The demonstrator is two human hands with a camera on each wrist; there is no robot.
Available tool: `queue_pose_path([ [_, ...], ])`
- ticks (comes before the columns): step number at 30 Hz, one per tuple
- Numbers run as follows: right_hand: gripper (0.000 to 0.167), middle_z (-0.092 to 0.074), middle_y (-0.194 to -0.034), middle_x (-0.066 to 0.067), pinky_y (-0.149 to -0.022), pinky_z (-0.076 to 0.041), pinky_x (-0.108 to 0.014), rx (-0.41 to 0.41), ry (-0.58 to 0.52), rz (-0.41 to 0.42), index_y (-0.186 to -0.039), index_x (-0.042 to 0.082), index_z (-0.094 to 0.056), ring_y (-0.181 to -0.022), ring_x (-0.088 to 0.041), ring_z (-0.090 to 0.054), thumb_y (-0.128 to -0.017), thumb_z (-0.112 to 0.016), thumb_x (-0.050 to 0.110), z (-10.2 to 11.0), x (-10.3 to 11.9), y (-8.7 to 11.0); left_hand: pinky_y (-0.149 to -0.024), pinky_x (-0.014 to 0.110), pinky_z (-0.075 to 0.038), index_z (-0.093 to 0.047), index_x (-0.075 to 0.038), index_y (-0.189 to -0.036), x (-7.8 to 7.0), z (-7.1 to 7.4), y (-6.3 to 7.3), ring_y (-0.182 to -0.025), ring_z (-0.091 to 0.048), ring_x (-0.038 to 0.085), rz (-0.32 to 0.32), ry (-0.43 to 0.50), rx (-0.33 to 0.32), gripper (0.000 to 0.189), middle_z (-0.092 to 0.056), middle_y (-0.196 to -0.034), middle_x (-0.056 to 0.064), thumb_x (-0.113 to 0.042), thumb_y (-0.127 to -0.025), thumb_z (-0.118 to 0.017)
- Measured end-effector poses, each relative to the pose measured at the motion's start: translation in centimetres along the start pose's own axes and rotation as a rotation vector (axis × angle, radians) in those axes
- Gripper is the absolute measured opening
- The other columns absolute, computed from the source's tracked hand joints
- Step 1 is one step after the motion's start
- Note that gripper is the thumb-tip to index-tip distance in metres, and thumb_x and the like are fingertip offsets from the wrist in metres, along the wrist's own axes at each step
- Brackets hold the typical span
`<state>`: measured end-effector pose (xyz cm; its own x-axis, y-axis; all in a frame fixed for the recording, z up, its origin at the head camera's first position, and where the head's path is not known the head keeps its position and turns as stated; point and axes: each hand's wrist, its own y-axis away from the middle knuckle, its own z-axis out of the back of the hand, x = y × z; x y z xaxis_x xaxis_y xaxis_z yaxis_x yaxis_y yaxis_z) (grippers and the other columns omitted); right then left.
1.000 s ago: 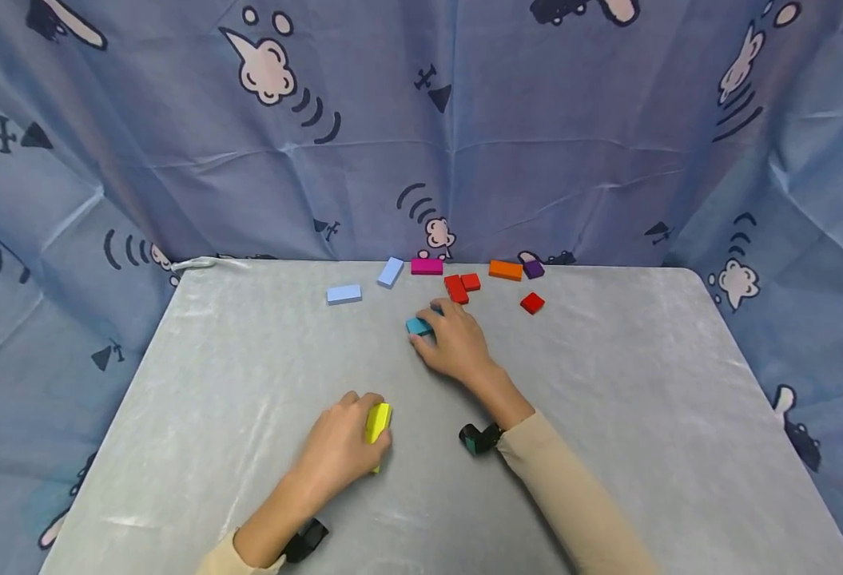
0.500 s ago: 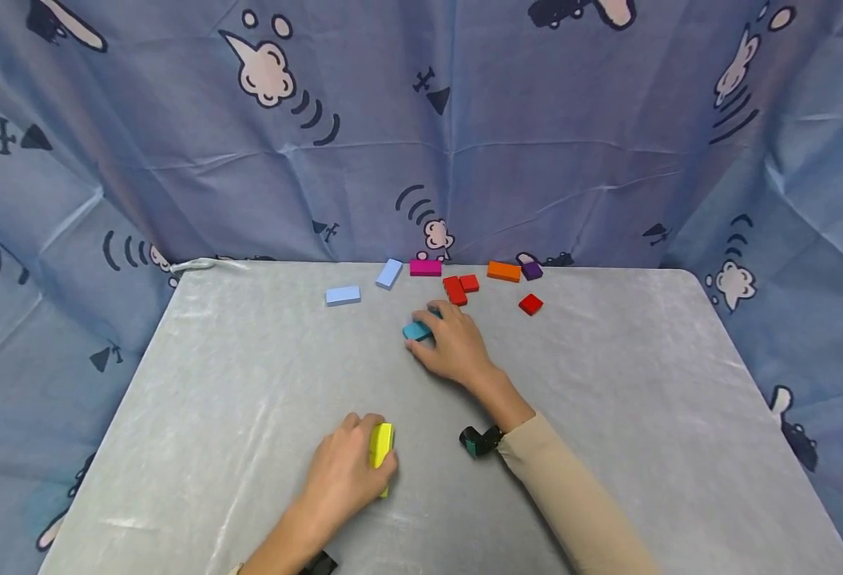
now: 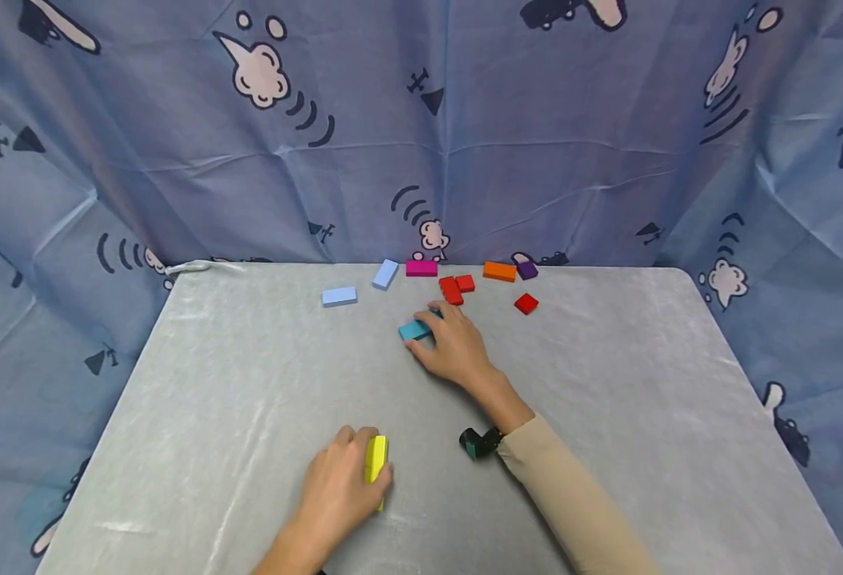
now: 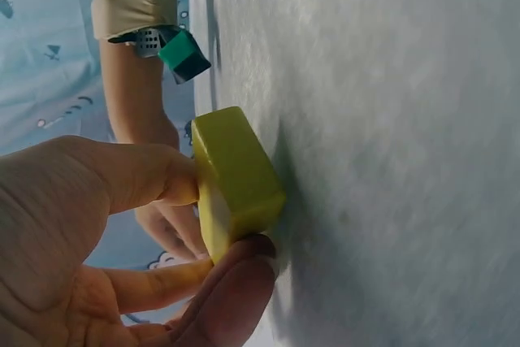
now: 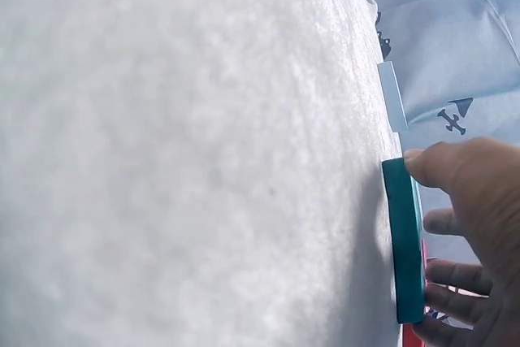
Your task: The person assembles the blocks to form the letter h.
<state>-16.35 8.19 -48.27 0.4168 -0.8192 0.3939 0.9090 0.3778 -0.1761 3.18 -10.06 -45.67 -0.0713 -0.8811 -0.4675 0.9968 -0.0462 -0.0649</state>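
My left hand (image 3: 338, 483) pinches a yellow block (image 3: 376, 461) between thumb and fingers at the near middle of the table. In the left wrist view, the yellow block (image 4: 240, 172) stands tilted close over the cloth, with a fingertip at its lower end. Farther off, my right hand (image 3: 453, 345) grips a teal block (image 3: 412, 330) by its ends; the palm side hides part of it. The right wrist view shows that block's long side (image 5: 404, 241) near the table surface, the thumb at one end and the fingers toward the other.
Along the far edge lie two light blue blocks (image 3: 339, 297), a magenta block (image 3: 422, 268), an orange block (image 3: 499, 271) and a purple one (image 3: 527, 270). Several red blocks (image 3: 526, 303) sit just beyond my right hand. A patterned blue curtain (image 3: 363, 96) hangs behind the table.
My left hand has come nearer to me with the yellow block, which now points more straight away. The right hand has barely shifted, turning the teal block slightly.
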Motion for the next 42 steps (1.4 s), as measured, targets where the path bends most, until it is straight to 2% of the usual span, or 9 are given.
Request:
queue_pose_path([
  [9, 0.059, -0.063, -0.141, -0.024, -0.101, -0.060, -0.053, -0.081, 0.055, -0.067, -0.128, 0.006, -0.075, -0.122, -0.039, -0.065, -0.091, -0.079, 0.052, 0.0, 0.0, 0.2, -0.050, 0.028, -0.040, -0.075, -0.006, -0.111, 0.0, -0.7, 0.1, -0.057, -0.052, 0.015, 0.001, 0.003, 0.008, 0.040, -0.063, -0.083, 0.004, -0.023, -0.078, -0.090],
  [16, 0.062, -0.069, -0.134, -0.020, -0.092, -0.063, -0.051, -0.079, 0.126, -0.111, -0.125, 0.008, -0.077, -0.115, -0.037, -0.069, -0.090, -0.077, 0.059, 0.0, 0.3, 0.3, -0.049, 0.024, -0.038, -0.075, -0.005, -0.115, 0.0, -0.9, -0.3, -0.058, -0.049, 0.010, 0.008, 0.035, 0.076, 0.045, -0.063, -0.088, 0.005, -0.026, -0.079, -0.093],
  [21, 0.061, -0.071, -0.134, -0.018, -0.092, -0.063, -0.051, -0.075, 0.131, -0.126, -0.125, 0.009, -0.078, -0.114, -0.036, -0.071, -0.090, -0.077, 0.059, -0.2, 0.8, 0.0, -0.053, 0.026, -0.044, -0.072, -0.005, -0.121, 0.3, -0.6, -0.2, -0.061, -0.050, 0.011, 0.006, 0.036, 0.134, 0.056, -0.059, -0.096, 0.006, -0.037, -0.080, -0.093],
  [24, 0.060, -0.071, -0.134, -0.017, -0.093, -0.064, -0.050, -0.090, 0.126, -0.139, -0.124, 0.010, -0.079, -0.112, -0.036, -0.072, -0.090, -0.078, 0.059, -0.4, 1.0, 0.0, -0.057, 0.028, -0.050, -0.067, -0.005, -0.133, 0.7, 0.2, -0.1, -0.068, -0.055, 0.012, -0.059, 0.018, 0.204, 0.075, -0.057, -0.109, 0.008, -0.048, -0.078, -0.093],
  [27, 0.060, -0.073, -0.132, -0.016, -0.090, -0.065, -0.049, -0.108, 0.109, -0.154, -0.122, 0.011, -0.079, -0.109, -0.035, -0.074, -0.088, -0.079, 0.060, -0.7, 1.4, 0.1, -0.065, 0.034, -0.057, -0.059, -0.006, -0.145, 1.4, 1.3, 0.2, -0.086, -0.062, 0.017, -0.190, -0.037, 0.299, 0.096, -0.056, -0.124, 0.008, -0.057, -0.072, -0.094],
  [30, 0.062, -0.073, -0.132, -0.016, -0.088, -0.065, -0.049, -0.116, 0.092, -0.171, -0.120, 0.011, -0.079, -0.107, -0.036, -0.074, -0.086, -0.079, 0.063, -1.0, 1.7, 0.3, -0.072, 0.038, -0.060, -0.053, -0.008, -0.152, 2.1, 2.1, 0.4, -0.106, -0.063, 0.022, -0.299, -0.081, 0.401, 0.106, -0.056, -0.135, 0.009, -0.056, -0.068, -0.096],
  [32, 0.063, -0.071, -0.135, -0.017, -0.090, -0.065, -0.050, -0.115, 0.085, -0.188, -0.121, 0.011, -0.079, -0.110, -0.037, -0.074, -0.085, -0.081, 0.063, -1.1, 1.8, 0.3, -0.075, 0.040, -0.061, -0.051, -0.007, -0.153, 2.3, 2.5, 0.4, -0.111, -0.062, 0.025, -0.335, -0.100, 0.452, 0.106, -0.055, -0.138, 0.009, -0.051, -0.068, -0.098],
  [37, 0.063, -0.065, -0.142, -0.020, -0.097, -0.063, -0.052, -0.117, 0.083, -0.219, -0.124, 0.014, -0.078, -0.121, -0.037, -0.069, -0.083, -0.085, 0.061, -1.0, 1.9, 0.1, -0.071, 0.038, -0.059, -0.056, -0.007, -0.148, 2.3, 2.7, -0.2, -0.109, -0.064, 0.025, -0.383, -0.172, 0.472, 0.097, -0.058, -0.137, 0.010, -0.045, -0.070, -0.098],
  [42, 0.061, -0.064, -0.139, -0.021, -0.098, -0.060, -0.051, -0.101, 0.064, -0.236, -0.124, 0.014, -0.078, -0.124, -0.036, -0.064, -0.083, -0.085, 0.059, -0.7, 1.6, 0.0, -0.068, 0.036, -0.057, -0.061, -0.008, -0.140, 1.8, 2.5, -0.9, -0.101, -0.064, 0.023, -0.405, -0.217, 0.458, 0.091, -0.059, -0.129, 0.010, -0.045, -0.067, -0.100],
])
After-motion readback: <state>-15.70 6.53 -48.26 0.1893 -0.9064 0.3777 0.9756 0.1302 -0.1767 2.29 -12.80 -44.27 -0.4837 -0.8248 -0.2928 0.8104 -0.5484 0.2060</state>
